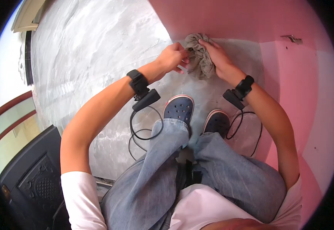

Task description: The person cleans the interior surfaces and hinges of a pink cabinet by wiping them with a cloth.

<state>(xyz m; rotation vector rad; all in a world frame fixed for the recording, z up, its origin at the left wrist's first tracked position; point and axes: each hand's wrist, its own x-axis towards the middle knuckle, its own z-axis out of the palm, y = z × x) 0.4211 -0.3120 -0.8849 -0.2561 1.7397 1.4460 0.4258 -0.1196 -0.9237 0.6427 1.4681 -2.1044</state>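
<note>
A crumpled grey-beige cloth point(202, 61) is held above the grey marbled floor, close to the lower edge of a pink panel. My right hand point(217, 57) grips the cloth from its right side, the thumb lying over its top. At the cloth's left side is my left hand point(174, 57), with thumb and forefinger pinched together at a thin dark thing or strand by the cloth, too small to name. The other fingers of that hand are loosely bent.
Pink panels point(228, 19) rise ahead and on the right, with a metal hinge point(292, 39) on one. Blue clogs point(179, 107) are on my feet below the hands. Black cables hang from both wrist straps. A dark carved door point(36, 180) stands at lower left.
</note>
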